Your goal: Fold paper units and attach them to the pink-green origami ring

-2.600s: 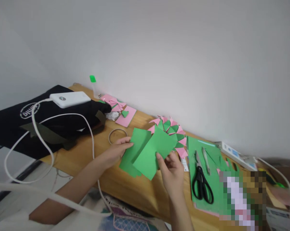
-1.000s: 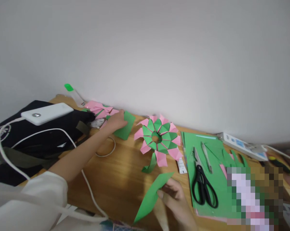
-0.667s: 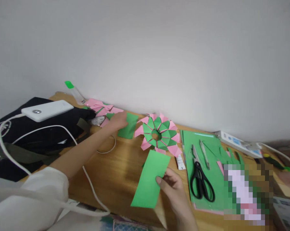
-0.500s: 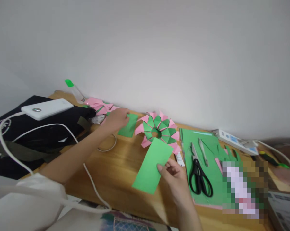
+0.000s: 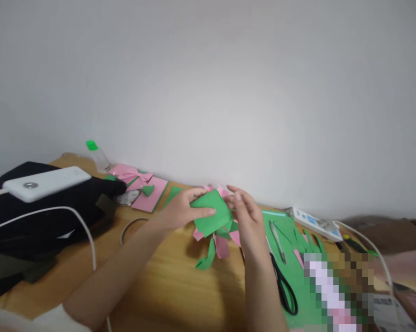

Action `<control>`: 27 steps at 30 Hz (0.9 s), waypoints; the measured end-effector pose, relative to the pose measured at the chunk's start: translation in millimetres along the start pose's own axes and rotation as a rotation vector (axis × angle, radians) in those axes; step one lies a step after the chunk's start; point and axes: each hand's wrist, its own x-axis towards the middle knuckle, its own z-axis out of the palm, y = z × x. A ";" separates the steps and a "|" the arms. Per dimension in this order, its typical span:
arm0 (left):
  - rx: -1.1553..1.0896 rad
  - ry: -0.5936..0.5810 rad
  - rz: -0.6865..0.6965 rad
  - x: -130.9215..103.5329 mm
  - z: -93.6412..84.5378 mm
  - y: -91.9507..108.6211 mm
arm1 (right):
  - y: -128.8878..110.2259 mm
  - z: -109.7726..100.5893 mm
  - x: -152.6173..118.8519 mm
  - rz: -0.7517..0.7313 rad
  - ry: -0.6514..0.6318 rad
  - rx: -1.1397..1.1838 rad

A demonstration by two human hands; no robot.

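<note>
A folded green paper (image 5: pixel 212 213) is pinched in my left hand (image 5: pixel 185 210), thumb on its face and fingers behind. My right hand (image 5: pixel 245 212) is at the paper's right edge with its fingers bent; whether it grips the paper is hard to tell. Partly hidden behind the paper and hands is a ring of folded pink and green pieces (image 5: pixel 222 246). From its near side a curled green piece (image 5: pixel 208 258) sticks out over the wooden table (image 5: pixel 180 295).
Black scissors (image 5: pixel 285 288) and a craft knife (image 5: pixel 277 240) lie on green sheets at right, near a power strip (image 5: pixel 314 223). At left are a white power bank (image 5: pixel 47 183) on a black bag, a looping cable, pink paper (image 5: pixel 150 194) and a green-capped bottle (image 5: pixel 97 156).
My left hand has moved right and my right hand up, so both meet at the paper above the ring. The flat green strip no longer shows; a folded paper does. The view has shifted.
</note>
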 end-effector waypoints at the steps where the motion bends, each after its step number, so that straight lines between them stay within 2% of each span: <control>1: 0.017 0.091 0.024 -0.1 0.4 3.0 | -0.4 1.0 1.7 0.037 0.034 0.043; 3: 0.078 0.239 0.071 -2.0 2.9 6.7 | 0.9 3.0 2.4 0.059 0.017 0.064; 5: 0.132 0.291 0.092 -4.8 5.9 7.0 | 3.0 3.7 0.4 0.029 -0.014 0.034; 8: 0.101 0.204 0.074 -8.4 6.6 4.0 | 4.0 -0.4 -3.5 -0.003 -0.062 -0.031; 11: -0.049 0.056 0.045 -9.3 1.6 1.3 | 2.3 -7.7 -4.9 0.015 -0.179 -0.068; 13: -0.128 0.011 0.029 -8.4 -1.2 1.1 | 1.7 -10.5 -4.6 0.035 -0.185 -0.044; 17: -0.195 0.053 0.000 -5.9 0.4 5.1 | 2.5 -9.3 -4.7 0.054 -0.095 0.039; 22: -0.173 0.120 -0.008 -6.5 4.7 7.9 | 0.9 -6.6 -7.3 0.050 -0.054 0.043; 27: -0.151 0.075 -0.014 -9.2 2.8 5.6 | -2.3 -6.6 -9.8 0.020 -0.014 0.034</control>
